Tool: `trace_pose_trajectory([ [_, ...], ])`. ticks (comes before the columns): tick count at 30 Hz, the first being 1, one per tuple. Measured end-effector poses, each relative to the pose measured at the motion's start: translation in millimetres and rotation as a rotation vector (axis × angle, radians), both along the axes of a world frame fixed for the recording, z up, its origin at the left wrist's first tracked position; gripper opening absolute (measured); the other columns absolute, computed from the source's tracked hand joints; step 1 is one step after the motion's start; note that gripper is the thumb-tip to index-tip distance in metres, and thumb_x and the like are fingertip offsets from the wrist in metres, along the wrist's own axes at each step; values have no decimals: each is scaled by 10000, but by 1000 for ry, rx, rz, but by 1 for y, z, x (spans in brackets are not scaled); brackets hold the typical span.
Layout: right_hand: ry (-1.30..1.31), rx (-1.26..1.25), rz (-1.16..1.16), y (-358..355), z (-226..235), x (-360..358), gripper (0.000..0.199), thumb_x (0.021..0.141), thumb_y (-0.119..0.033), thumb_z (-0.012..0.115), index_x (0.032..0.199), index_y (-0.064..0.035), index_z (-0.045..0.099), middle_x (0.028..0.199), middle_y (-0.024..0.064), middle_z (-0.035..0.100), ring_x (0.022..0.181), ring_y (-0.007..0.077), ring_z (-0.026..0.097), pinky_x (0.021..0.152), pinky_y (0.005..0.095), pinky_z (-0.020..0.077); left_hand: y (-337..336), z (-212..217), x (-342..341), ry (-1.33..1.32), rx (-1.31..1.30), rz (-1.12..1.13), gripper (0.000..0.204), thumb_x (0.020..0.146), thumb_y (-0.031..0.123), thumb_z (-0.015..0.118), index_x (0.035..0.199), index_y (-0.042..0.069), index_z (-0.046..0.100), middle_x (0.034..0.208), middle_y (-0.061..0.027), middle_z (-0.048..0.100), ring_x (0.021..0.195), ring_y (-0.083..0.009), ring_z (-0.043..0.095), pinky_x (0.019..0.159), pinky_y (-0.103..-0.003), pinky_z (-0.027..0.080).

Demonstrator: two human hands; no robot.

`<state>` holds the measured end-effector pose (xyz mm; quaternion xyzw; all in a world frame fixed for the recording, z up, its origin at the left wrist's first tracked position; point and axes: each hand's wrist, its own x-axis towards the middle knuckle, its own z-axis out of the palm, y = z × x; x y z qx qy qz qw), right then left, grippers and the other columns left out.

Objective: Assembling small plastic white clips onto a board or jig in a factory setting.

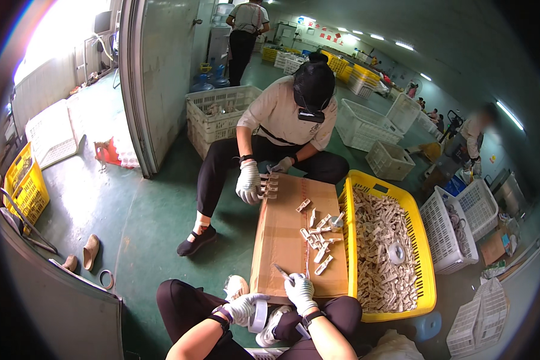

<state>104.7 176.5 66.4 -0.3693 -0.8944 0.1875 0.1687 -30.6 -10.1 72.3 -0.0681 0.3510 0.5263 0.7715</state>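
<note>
My left hand (243, 308), in a white glove, is closed around a roll of white tape (258, 316) at the near edge of a cardboard box (282, 240). My gloved right hand (300, 291) grips a slim, pointed, knife-like tool (282, 272), its tip over the box top. Several small beige clip-like pieces (318, 236) lie loosely scattered on the right of the box. At the far left corner, a co-worker's gloved hand (248, 183) touches a short row of similar pieces (269, 186). The co-worker's other hand (282, 165) is beside that row.
A yellow crate (427, 273) full of beige pieces stands against the box's right side, with a tape roll (396, 253) on top. White crates (441, 231) stand farther right. The co-worker (282, 120) sits opposite. A door (165, 84), shoes (90, 251) and another yellow crate (37, 203) are left.
</note>
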Motion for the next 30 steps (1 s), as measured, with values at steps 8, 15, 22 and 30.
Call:
trace_pose_trajectory([
  [8,-12,-10,1,-5,5,-4,218,795,-276,658,914,-96,685,900,145,669,834,351,642,759,458,515,1,-29,-5,-282,-10,-28,217,843,283,708,792,79,656,736,-68,682,666,-244,623,703,-387,494],
  [15,-14,-29,-11,-3,3,-4,220,794,-271,658,922,-94,681,899,148,669,844,356,645,761,463,513,3,-31,-5,-183,-68,-28,243,843,288,714,723,99,618,672,-62,648,629,-245,607,654,-386,484],
  [22,-2,-13,-9,-1,-1,-3,225,794,-269,659,932,-93,680,902,152,667,839,354,646,763,461,514,4,-7,-2,-162,-145,32,199,895,200,661,749,64,662,636,-35,636,581,-222,585,619,-379,466],
  [30,0,-11,1,-7,2,-7,220,792,-266,662,928,-94,681,899,150,665,834,351,646,757,460,515,5,-51,-2,-177,-128,58,121,869,156,686,833,43,667,742,-61,686,677,-217,636,718,-368,496],
])
